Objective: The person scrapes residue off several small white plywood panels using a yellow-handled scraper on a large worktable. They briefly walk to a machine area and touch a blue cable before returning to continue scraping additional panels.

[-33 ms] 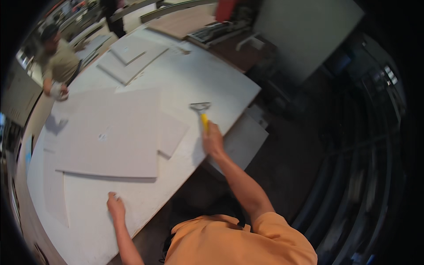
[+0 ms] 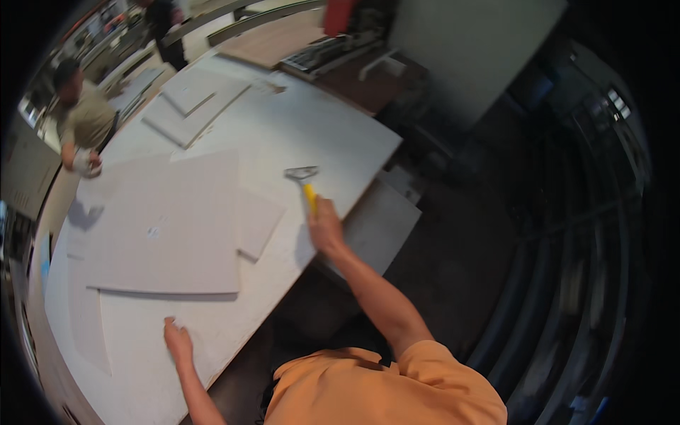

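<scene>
Right grip (image 2: 326, 225) is curled around a yellow-handled tool (image 2: 310, 197), whose metal head (image 2: 303, 168) is held above it, near mid-frame.

Right grip (image 2: 326, 227): holds yellow-handled scraper (image 2: 309, 197) | left grip (image 2: 179, 343): near large pale panel (image 2: 180, 251) | white table (image 2: 329, 124): beneath panel

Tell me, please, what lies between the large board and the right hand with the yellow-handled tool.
In the head view, a smaller board juts past the right edge of the large board, then white tabletop runs to the right hand.

Boards (image 2: 184, 244) left of scraper (image 2: 309, 197)
</scene>
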The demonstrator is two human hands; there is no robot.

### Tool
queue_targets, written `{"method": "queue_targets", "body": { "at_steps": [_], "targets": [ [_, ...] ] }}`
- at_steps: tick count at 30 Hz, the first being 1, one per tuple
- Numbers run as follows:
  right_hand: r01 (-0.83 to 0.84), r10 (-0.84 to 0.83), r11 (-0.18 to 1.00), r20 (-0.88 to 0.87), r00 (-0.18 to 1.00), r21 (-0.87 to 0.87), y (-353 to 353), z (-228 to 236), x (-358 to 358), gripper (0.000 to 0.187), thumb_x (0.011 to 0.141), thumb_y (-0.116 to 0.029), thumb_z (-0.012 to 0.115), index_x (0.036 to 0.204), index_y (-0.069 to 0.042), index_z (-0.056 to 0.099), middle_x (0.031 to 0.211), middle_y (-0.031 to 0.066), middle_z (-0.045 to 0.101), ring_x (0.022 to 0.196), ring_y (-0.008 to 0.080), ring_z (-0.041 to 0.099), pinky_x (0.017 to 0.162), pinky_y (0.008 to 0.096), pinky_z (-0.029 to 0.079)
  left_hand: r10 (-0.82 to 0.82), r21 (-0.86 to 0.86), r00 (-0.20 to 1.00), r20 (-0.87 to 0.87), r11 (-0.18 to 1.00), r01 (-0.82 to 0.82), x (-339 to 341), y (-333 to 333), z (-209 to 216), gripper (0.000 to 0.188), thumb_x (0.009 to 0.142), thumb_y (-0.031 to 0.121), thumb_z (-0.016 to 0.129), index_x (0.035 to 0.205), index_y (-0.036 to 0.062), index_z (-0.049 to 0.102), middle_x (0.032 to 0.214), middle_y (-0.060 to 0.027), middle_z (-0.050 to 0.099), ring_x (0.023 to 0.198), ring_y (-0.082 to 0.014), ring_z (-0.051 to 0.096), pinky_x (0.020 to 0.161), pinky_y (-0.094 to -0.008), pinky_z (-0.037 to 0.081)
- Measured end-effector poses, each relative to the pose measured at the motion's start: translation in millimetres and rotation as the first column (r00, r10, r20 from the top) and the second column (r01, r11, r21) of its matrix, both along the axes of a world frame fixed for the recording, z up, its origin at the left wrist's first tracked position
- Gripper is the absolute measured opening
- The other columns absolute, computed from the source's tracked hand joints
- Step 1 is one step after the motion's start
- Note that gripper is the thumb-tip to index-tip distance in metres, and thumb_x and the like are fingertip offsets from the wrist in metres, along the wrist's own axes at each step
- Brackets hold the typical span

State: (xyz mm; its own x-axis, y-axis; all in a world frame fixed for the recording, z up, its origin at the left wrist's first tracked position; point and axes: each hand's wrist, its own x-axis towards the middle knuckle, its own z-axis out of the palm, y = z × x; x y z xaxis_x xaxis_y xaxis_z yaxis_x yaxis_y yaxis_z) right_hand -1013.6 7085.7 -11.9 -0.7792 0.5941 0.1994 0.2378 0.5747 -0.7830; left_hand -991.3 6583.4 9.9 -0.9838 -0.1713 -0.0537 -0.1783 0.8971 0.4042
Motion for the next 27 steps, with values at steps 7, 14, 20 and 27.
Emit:
{"method": "queue_targets", "body": {
  "at_steps": [7, 14, 20, 27],
  "targets": [
    [-0.218, 0.217, 0.976, -0.068, 0.974, -0.003, 81, -8, 169, 0.053, 0.088, -0.011, 0.070, 0.136, 0.005, 0.053, 0.143, 0.0266, 0.048, 0.131, 0.0439, 0.047, 0.111, 0.0489, 0.042, 0.036, -0.408, 0.997, -0.066, 0.911, -0.060, 16, 126, 72, 0.028, 0.092, 0.004, 0.061, 0.119, -0.0010, 0.061, 0.120, -0.0255, 0.060, 0.113, -0.0443, 0.059, 0.099, -0.0487, 0.047],
    [0.250, -0.185, 0.926, 0.236, 0.954, -0.285, 223, -48, 366, 0.045, 0.092, -0.019, 0.069, 0.129, 0.004, 0.058, 0.135, 0.0239, 0.054, 0.126, 0.0419, 0.053, 0.107, 0.0479, 0.045, -0.778, -0.041, 0.478, -0.408, 0.538, 0.842, 31, 532, 98, 0.029, 0.079, -0.011, 0.053, 0.104, 0.0001, 0.063, 0.100, -0.0175, 0.064, 0.093, -0.0370, 0.064, 0.081, -0.0450, 0.052],
    [0.461, -0.383, 0.843, 0.291, 0.877, -0.279, 374, -92, 423, 0.042, 0.093, -0.022, 0.071, 0.127, 0.001, 0.061, 0.126, 0.0225, 0.059, 0.118, 0.0422, 0.058, 0.100, 0.0476, 0.050, -0.907, 0.065, 0.082, -0.414, 0.060, 0.996, 95, 798, 82, 0.022, 0.074, -0.015, 0.052, 0.082, 0.0030, 0.062, 0.080, -0.0151, 0.063, 0.072, -0.0379, 0.063, 0.064, -0.0445, 0.052],
    [0.651, -0.390, 0.380, 0.525, 0.757, -0.657, 566, -206, 544, 0.045, 0.089, -0.026, 0.073, 0.126, 0.000, 0.067, 0.115, 0.0230, 0.071, 0.097, 0.0430, 0.069, 0.089, 0.0468, 0.055, -0.910, 0.191, -0.007, -0.416, -0.095, 0.977, 127, 1046, 68, 0.013, 0.073, -0.008, 0.056, 0.077, 0.0045, 0.057, 0.072, -0.0144, 0.059, 0.071, -0.0378, 0.063, 0.063, -0.0448, 0.051]
  ]
}}
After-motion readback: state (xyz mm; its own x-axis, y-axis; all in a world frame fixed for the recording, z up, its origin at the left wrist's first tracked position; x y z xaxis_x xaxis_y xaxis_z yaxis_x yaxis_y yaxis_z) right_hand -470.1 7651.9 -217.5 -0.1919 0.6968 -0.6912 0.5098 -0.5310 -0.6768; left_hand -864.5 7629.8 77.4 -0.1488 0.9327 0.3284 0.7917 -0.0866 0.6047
